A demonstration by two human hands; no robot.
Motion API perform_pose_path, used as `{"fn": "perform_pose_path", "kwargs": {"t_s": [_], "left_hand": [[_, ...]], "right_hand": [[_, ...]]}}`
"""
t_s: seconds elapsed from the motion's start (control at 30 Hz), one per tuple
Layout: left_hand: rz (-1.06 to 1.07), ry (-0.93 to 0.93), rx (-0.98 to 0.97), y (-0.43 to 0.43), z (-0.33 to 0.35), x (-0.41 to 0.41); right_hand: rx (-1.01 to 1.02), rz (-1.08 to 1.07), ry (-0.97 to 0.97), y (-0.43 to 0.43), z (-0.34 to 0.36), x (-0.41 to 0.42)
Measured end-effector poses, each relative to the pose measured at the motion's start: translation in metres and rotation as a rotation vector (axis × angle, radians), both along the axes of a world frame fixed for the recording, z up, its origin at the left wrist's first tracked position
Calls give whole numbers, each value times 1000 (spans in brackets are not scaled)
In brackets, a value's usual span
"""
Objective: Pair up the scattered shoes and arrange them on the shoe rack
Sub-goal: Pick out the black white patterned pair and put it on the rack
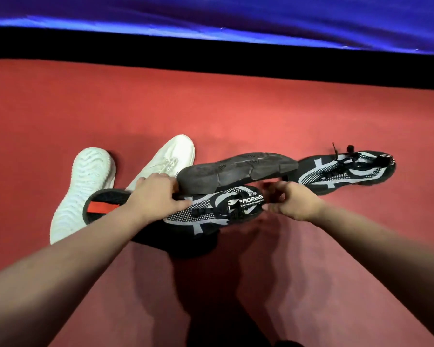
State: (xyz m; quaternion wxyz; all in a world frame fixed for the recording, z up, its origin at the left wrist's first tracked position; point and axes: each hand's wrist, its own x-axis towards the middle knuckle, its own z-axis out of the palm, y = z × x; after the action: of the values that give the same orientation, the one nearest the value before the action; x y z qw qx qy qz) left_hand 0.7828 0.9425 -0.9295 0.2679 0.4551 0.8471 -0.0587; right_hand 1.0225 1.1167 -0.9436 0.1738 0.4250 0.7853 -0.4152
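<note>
Shoes (346, 169) lie on red carpet (211, 108) below a blue drape (236, 16). Left hand (158, 194) and right hand (293, 201) grip one patterned shoe (211, 211); a sandal (100, 204) is partly hidden.

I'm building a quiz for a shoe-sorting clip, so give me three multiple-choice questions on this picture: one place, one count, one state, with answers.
1. Where is the free patterned shoe? A) on a rack B) in a box C) on the red carpet, far right
2. How many white shoes show? A) one B) two C) four
3. How does the leftmost white shoe lie? A) sole up B) upright C) hanging by its laces

Answers: 1 C, it lies right of the held patterned shoe, which the left hand and right hand grip. 2 B, both sit at the left. 3 A, its ribbed sole faces up.
</note>
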Motion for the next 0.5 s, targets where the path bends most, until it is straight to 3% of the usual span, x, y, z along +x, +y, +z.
{"fn": "perform_pose_path", "kwargs": {"t_s": [0.17,0.33,0.5], "left_hand": [[33,-283,10,9,-9,-19],[-12,-235,-4,-1,-15,-14],[170,-346,158,12,-8,-23]], "right_hand": [[-89,-51,91,9,-38,-16],[-254,-261,174,-2,-43,-13],[-422,-408,257,0,-32,-15]]}}
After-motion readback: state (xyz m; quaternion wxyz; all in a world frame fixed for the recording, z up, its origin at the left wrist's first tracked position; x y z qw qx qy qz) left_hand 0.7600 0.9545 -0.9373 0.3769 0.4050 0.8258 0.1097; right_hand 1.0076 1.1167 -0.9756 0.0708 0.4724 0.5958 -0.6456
